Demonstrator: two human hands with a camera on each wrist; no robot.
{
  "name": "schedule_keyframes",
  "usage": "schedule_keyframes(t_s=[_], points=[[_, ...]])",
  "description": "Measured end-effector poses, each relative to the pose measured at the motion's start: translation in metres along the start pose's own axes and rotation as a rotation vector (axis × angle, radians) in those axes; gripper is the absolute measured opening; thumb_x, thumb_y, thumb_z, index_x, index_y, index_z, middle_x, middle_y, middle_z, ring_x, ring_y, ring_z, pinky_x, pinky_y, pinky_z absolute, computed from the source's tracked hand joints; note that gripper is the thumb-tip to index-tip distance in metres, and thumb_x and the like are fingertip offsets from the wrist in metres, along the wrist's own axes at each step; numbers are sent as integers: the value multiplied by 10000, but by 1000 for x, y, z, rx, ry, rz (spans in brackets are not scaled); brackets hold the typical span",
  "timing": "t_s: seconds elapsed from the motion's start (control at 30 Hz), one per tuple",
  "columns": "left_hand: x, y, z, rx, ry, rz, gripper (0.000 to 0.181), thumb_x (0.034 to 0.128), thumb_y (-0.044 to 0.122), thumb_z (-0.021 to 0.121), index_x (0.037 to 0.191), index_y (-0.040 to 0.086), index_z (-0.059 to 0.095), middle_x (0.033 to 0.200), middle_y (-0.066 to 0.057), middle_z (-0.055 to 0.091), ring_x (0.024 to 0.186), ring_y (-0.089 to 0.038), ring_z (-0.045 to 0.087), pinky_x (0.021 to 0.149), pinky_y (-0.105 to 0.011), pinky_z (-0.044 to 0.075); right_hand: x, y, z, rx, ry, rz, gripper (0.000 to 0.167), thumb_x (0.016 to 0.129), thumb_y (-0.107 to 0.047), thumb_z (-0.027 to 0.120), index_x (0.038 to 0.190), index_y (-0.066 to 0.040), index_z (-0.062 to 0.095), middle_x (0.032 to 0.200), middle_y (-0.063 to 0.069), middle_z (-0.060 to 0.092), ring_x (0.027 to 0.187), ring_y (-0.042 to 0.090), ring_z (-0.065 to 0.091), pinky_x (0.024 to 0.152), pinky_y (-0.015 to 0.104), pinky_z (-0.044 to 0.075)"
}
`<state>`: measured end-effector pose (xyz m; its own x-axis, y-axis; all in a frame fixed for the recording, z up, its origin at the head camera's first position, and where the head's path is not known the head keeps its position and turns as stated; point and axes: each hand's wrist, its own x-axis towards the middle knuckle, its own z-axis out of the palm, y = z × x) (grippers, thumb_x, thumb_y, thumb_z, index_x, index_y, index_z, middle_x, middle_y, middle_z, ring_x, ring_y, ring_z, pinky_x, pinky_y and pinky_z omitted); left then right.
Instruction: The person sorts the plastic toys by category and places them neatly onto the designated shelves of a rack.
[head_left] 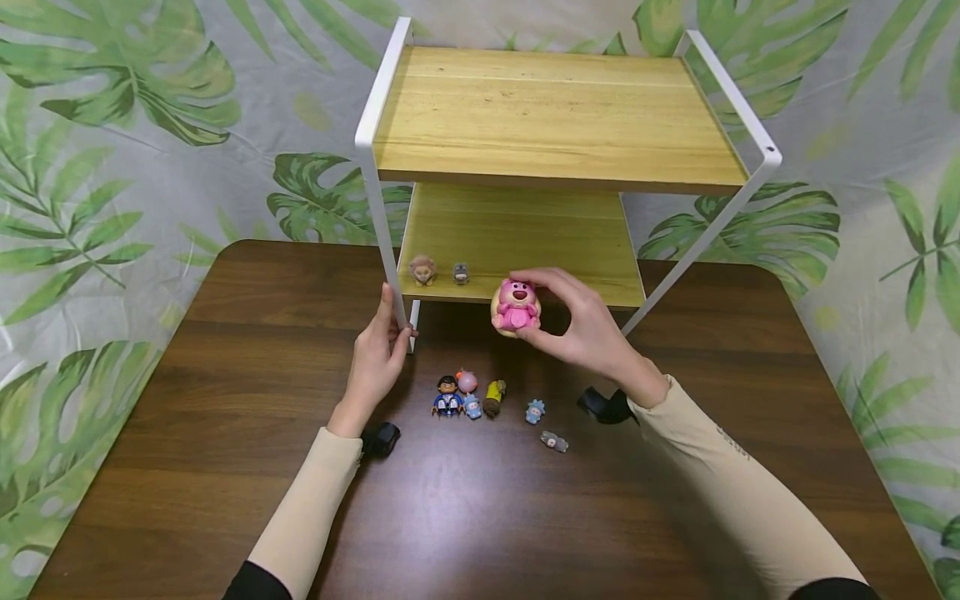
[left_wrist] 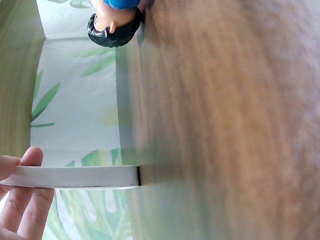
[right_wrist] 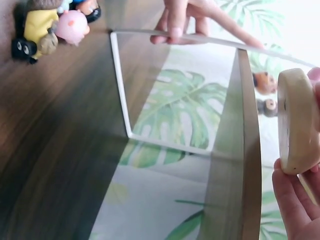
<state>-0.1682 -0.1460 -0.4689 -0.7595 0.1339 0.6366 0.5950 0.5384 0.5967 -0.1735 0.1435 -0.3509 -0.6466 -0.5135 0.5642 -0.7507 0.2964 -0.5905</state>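
Note:
My right hand (head_left: 581, 325) pinches a pink bear figurine (head_left: 517, 307) with a cream back, between thumb and fingers. It is held just in front of the lower shelf's front edge. In the right wrist view the figurine's cream back (right_wrist: 295, 120) faces the camera. My left hand (head_left: 375, 358) grips the white front leg (left_wrist: 75, 177) of the shelf rack, with fingers on both sides of it. On the lower shelf (head_left: 525, 225) stand a lion figurine (head_left: 422, 270) and a small grey figurine (head_left: 461, 272), left of the bear.
On the brown table (head_left: 480, 517) before the rack are a dark-haired toy man (head_left: 447, 397), a pink round toy (head_left: 467, 382), a yellow-and-brown toy (head_left: 494, 398), two blue figurines (head_left: 535, 411) and a grey figurine (head_left: 554, 442) lying down. The upper shelf (head_left: 555, 117) overhangs the lower one.

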Motion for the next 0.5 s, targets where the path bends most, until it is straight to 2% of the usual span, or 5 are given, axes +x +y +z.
schedule_keyframes(t_s=[0.5], points=[[0, 0, 0, -1, 0, 3, 1061, 878, -137, 577, 1500, 486, -16, 871, -200, 561, 751, -291, 641, 634, -407, 552, 21, 9, 1, 42, 16, 4, 572, 731, 30, 802, 1255, 47, 573, 1209, 163, 585, 1107, 245, 561, 922, 358, 489]])
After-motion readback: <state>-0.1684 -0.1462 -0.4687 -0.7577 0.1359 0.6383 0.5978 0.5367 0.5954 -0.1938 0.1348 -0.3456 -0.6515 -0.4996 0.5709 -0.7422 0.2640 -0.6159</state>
